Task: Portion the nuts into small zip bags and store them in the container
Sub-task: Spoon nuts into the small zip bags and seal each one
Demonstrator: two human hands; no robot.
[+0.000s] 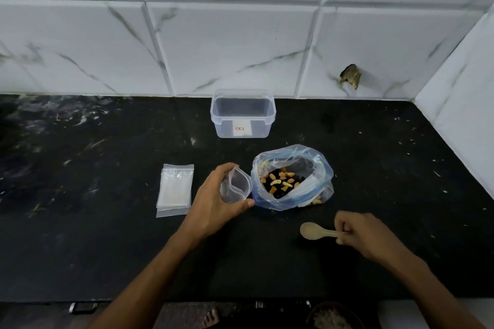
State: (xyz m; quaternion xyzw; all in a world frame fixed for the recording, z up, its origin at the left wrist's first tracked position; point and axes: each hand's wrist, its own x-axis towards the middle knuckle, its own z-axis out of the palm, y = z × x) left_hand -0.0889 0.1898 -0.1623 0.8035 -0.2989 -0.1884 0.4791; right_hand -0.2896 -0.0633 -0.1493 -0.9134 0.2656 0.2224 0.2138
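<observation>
Right hand grips spoon above table; left hand holds open zip bag touching nut bag. Container behind, lidless.

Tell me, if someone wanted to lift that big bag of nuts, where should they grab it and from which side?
Probably by the rolled-down rim of the big bag, pinched at its far right edge, coming in from the right. The mouth gapes upward with the nuts loose inside, so a grip lower down could tip it. The left hand, holding a small bag, crowds the left side.
</observation>
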